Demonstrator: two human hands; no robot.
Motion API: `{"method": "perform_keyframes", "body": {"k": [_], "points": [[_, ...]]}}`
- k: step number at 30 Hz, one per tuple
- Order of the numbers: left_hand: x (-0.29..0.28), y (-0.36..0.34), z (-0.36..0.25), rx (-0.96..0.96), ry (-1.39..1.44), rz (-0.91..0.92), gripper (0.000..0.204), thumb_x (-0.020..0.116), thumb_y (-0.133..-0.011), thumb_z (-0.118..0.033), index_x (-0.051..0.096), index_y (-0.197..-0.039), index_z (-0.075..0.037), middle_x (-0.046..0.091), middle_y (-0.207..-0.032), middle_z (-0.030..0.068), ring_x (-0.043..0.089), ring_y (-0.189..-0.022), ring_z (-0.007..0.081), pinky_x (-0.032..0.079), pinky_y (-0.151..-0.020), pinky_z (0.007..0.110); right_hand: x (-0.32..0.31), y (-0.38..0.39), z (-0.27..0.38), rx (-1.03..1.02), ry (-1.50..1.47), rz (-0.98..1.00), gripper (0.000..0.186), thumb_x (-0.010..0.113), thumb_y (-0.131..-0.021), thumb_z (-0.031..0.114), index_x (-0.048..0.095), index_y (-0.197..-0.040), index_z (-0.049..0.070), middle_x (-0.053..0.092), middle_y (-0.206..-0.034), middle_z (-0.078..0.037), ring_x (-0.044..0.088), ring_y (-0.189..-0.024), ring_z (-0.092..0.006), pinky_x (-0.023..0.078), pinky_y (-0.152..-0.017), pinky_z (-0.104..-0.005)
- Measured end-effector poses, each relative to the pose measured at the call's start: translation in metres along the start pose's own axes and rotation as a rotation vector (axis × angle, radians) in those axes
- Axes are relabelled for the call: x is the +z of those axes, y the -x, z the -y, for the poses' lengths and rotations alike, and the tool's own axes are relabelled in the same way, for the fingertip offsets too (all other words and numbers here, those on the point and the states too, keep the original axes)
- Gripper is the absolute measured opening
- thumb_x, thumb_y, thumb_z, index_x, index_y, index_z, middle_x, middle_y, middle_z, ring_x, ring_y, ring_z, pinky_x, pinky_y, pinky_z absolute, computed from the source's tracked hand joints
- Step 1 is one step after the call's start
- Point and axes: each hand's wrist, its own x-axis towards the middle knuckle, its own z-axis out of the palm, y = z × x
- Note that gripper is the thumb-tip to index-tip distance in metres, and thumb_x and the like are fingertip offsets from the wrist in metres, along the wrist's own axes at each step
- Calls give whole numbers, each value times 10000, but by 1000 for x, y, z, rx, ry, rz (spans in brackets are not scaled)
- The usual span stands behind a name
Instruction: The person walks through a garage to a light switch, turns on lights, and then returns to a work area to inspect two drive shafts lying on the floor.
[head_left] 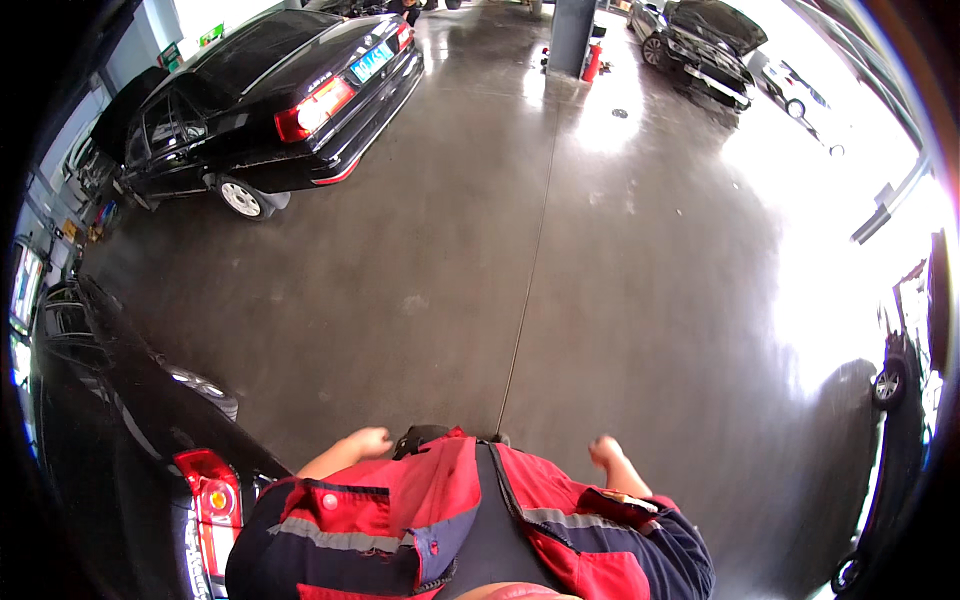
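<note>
My left hand [372, 440] hangs beside the left side of my red and navy work jacket [430, 510], its fingers loosely curled, with no object visible in them. Out at the jacket's right is my right hand [607, 450], also loosely closed with nothing visible in it. Both are over the dark, glossy floor [480, 300]. Nearest to my left hand is the rear of a black car [110, 400] with a red tail lamp [210, 495].
Another black car [270, 100] stands upper left, with a partly visible person [408, 14] behind. A pillar [570, 35] with a red extinguisher [592, 62] stands at the back. A car with raised hood [700, 70] is upper right; another vehicle [890, 380] lines the right edge.
</note>
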Motion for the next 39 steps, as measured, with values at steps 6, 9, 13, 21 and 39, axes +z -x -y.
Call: {"method": "perform_keyframes", "body": {"k": [6, 9, 13, 21, 39], "points": [[-5, -16, 93, -320, 141, 196, 403, 516, -815, -352, 659, -952, -2, 650, -990, 233, 625, -923, 399, 504, -822, 456, -260, -133, 170, -174, -380, -375, 374, 492, -862, 284, 632, -1075, 10, 649, -1011, -240, 612, -995, -393, 480, -872, -423], [-46, -68, 115, -368, 167, 284, 406, 513, -818, -349, 662, -956, 2, 647, -997, 238, 622, -927, 403, 502, -823, 460, -315, -184, 222, -215, -362, -363, 370, 493, -870, 301, 630, -1064, 17, 650, -1017, -229, 614, -986, -389, 483, -863, -428], [-161, -197, 113, -276, 85, 272, 410, 508, -821, -344, 665, -961, 7, 642, -1008, 246, 619, -933, 409, 500, -826, 465, -316, -243, 233, -156, -158, -93, 387, 501, -853, 329, 648, -1030, 17, 649, -1023, -226, 616, -986, -380, 491, -862, -434], [-534, -500, -41, 101, 62, -371, 305, 562, -882, -300, 602, -971, -10, 645, -939, 208, 625, -856, 351, 490, -735, 444, -300, -343, 130, 96, -51, 53, 380, 503, -768, 286, 690, -938, 2, 652, -994, -238, 617, -986, -384, 486, -859, -428], [-694, -683, 17, -196, 84, 257, 385, 534, -835, -347, 664, -959, -6, 623, -1096, 230, 587, -1038, 395, 474, -883, 462, -907, -814, 466, -163, -173, -254, 387, 495, -844, 297, 655, -1066, 23, 650, -1032, -231, 609, -1024, -371, 485, -887, -420]]}}
